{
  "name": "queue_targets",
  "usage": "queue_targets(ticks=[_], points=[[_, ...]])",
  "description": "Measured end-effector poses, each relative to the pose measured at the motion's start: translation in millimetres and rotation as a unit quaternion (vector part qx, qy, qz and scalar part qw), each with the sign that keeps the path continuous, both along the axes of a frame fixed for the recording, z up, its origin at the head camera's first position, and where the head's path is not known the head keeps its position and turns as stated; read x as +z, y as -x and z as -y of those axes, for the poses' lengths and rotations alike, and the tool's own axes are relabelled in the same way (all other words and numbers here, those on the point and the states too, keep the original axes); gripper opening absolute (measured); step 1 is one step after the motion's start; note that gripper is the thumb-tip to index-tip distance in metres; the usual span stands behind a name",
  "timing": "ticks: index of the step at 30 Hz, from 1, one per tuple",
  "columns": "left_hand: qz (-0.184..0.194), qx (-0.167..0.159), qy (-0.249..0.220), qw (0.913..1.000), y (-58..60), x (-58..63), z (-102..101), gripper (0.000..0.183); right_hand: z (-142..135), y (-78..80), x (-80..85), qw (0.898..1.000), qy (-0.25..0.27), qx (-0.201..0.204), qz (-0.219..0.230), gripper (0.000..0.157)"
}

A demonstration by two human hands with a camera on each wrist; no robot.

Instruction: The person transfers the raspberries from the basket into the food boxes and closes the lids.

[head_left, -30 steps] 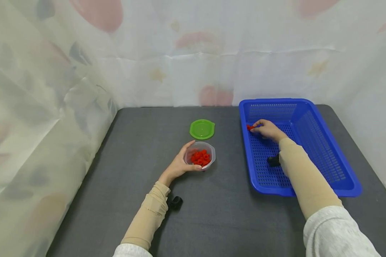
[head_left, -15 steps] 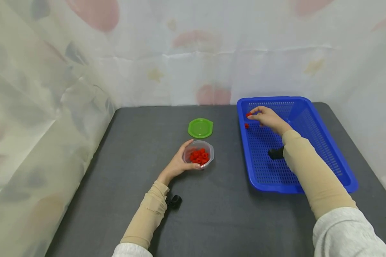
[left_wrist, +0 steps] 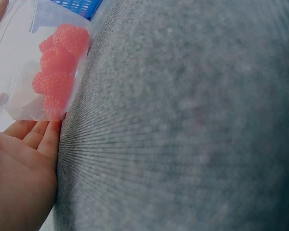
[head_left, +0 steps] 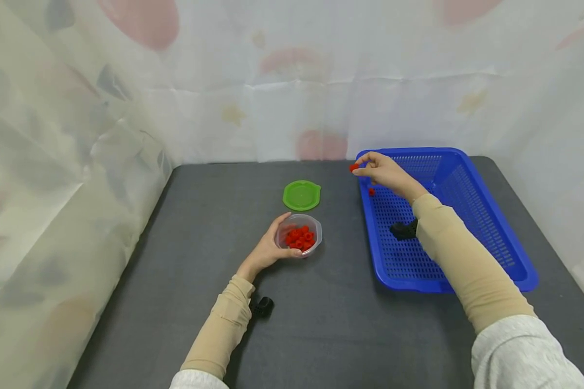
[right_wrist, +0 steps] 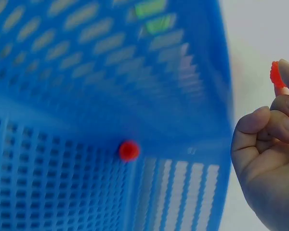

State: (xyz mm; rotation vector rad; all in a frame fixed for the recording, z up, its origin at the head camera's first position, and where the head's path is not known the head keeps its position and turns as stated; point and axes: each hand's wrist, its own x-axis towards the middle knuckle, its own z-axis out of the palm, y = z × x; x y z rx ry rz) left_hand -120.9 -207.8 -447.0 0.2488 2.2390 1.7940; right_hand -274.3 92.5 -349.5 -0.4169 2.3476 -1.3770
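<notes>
My left hand [head_left: 265, 251] grips a clear plastic tub [head_left: 316, 229] on the grey table, thumb at the near side and fingers behind. Inside the tub lie several red raspberries [left_wrist: 58, 67], seen through its wall in the left wrist view. Between thumb and index finger, my right hand [head_left: 384, 172] pinches one raspberry [right_wrist: 276, 74] over the left rim of the blue basket [head_left: 377, 254]; the other fingers are curled in. Another raspberry [right_wrist: 129, 150] sits on the basket floor by its left wall.
A green lid [head_left: 302, 195] lies flat on the table [head_left: 321, 335] just behind the tub. The basket's raised walls stand at the right. Patterned white curtains [head_left: 272, 108] close off the back and left side.
My right hand has lifted a raspberry from the basket floor and moved up and left to the rim, leaving one raspberry behind. The left hand and tub have stayed in place.
</notes>
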Motion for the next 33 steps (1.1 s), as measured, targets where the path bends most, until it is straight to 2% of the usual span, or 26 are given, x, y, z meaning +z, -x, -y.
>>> queue_targets(ticks=[9,15,24,31,33], points=[[0.002,0.003,-0.014,0.9999,-0.3,-2.7,-1,0.097,39,-14.0,9.5,0.997,-0.008,0.068,-0.025,0.031],[0.004,0.004,-0.009,0.9999,0.9,0.2,-1,0.097,67,-21.9,8.6,0.99,0.009,0.141,-0.015,0.026],[0.005,-0.005,-0.009,0.9999,2.1,1.3,0,0.097,99,-29.9,-4.3,0.968,-0.034,0.249,0.018,0.028],[-0.009,0.0,-0.003,1.0,11.2,-21.0,4,0.094,110,-37.6,-18.5,0.946,-0.058,0.317,0.036,0.023],[-0.008,0.001,-0.001,1.0,10.6,-20.8,4,0.094,113,-40.8,-21.8,0.941,-0.062,0.329,0.04,0.023]])
